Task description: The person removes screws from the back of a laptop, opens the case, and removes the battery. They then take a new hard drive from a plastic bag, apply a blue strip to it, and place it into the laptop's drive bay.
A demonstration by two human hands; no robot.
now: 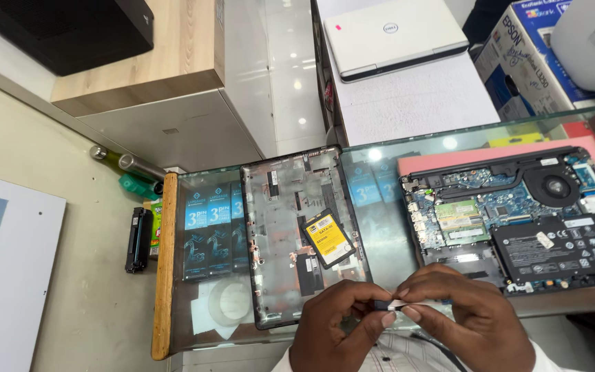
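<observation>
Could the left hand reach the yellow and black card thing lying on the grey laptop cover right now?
Probably yes, but not freely: the drive lies uncovered on the bottom cover, just beyond the left hand. That hand, with the right hand, is pinching a small dark part.

You hold a small dark part between both hands, low in the view and just above the near edge of the glass table. It is black and short, with a thin white strip running off its right end. The part lies roughly level, its long side running left to right. Your left hand pinches the dark end between thumb and forefinger; your right hand pinches the white strip from the other side. Most of the part is hidden by your fingers, so its exact shape and any markings cannot be told. It touches nothing but your fingers.
</observation>
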